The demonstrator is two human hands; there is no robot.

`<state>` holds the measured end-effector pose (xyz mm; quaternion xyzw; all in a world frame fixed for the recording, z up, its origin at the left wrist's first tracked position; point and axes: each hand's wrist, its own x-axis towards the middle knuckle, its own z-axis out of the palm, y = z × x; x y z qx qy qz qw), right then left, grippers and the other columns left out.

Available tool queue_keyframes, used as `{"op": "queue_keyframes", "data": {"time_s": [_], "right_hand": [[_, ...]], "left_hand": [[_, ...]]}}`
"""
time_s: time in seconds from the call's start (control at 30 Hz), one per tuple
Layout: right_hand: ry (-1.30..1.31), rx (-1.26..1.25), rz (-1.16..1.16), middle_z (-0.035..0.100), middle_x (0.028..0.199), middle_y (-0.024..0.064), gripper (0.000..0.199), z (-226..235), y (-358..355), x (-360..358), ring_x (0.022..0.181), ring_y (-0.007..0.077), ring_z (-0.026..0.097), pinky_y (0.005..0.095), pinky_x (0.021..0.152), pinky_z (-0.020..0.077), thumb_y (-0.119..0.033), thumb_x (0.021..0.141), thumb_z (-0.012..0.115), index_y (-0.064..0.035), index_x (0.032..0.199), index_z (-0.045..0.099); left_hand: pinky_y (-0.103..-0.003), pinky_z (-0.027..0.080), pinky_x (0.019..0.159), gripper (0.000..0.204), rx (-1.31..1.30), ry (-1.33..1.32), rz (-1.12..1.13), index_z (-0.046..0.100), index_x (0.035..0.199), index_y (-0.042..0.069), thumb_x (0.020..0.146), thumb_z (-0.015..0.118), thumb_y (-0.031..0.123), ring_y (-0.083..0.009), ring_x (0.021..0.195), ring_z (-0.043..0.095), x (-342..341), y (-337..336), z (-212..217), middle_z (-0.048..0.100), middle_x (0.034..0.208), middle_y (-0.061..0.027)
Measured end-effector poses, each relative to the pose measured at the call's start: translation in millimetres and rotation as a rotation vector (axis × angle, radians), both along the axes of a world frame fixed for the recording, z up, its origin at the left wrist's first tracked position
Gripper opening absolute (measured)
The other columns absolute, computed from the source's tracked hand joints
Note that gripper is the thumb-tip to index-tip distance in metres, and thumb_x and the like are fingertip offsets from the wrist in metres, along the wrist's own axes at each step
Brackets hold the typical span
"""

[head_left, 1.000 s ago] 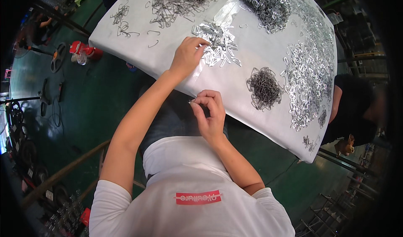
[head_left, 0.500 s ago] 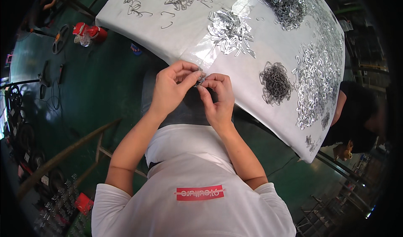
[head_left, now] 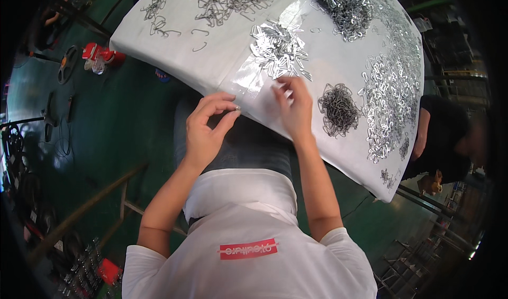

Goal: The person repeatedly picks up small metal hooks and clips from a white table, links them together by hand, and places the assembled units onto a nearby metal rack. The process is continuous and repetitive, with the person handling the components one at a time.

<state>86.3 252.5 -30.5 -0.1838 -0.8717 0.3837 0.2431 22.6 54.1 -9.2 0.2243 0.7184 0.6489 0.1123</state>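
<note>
My left hand (head_left: 207, 124) is by the table's front edge, thumb and forefinger pinched on a small metal piece (head_left: 237, 108) that is mostly hidden by the fingertips. Over the table, my right hand (head_left: 297, 105) is slightly blurred, its thumb and fingers a little apart and no object visible in them. Its fingertips are close to the near side of a pile of short, flat silver metal clips (head_left: 278, 47). To the right of this hand lies a tangled heap of dark wire hooks (head_left: 338, 110).
The white-covered table (head_left: 211, 68) also bears dark wire hooks (head_left: 217, 2) at the back left, a heap of metal hooks (head_left: 344, 7) at the back and shiny hooks (head_left: 389, 108) along the right. Another person's arm (head_left: 422, 132) is beyond the right edge. Red containers (head_left: 103, 55) stand left.
My hands have come apart. The right one has moved forward and right toward the clip pile; the left one has moved slightly left and down, still pinching the small piece.
</note>
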Motion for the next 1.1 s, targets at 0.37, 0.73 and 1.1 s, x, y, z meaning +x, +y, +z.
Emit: {"op": "queue_keyframes", "data": {"time_s": [0.37,0.73,1.1], "right_hand": [[-0.123,0.594,-0.067,0.067,0.088,-0.0014,0.006,-27,63,-68,0.088,0.0198,0.061,0.0351,0.075,0.0427,-0.019,0.08,0.069,-0.0151,0.085,0.072],[0.022,0.229,-0.208,0.065,0.09,0.01,0.009,-19,62,-40,0.077,0.0256,0.062,0.0373,0.072,0.0506,-0.009,0.075,0.069,-0.0066,0.083,0.067],[0.162,-0.006,-0.926,0.067,0.085,0.0092,0.018,2,117,216,0.081,0.0182,0.063,0.0314,0.076,0.0488,-0.009,0.079,0.07,0.0007,0.093,0.065]], "left_hand": [[-0.028,0.05,0.079,0.013,0.018,0.02,0.033,0.068,0.089,0.002,0.078,0.072,-0.001,-0.0181,0.091,0.064,9,-3,3,0.065,0.102,-0.0094],[-0.026,0.047,0.085,0.012,0.064,-0.066,-0.01,0.065,0.095,0.001,0.084,0.065,-0.004,-0.0146,0.096,0.059,10,-3,-2,0.062,0.108,-0.0089],[-0.024,0.047,0.085,0.01,0.094,-0.088,-0.077,0.063,0.097,0.0,0.089,0.06,-0.004,-0.0119,0.097,0.057,12,6,-3,0.06,0.11,-0.0078]]}}
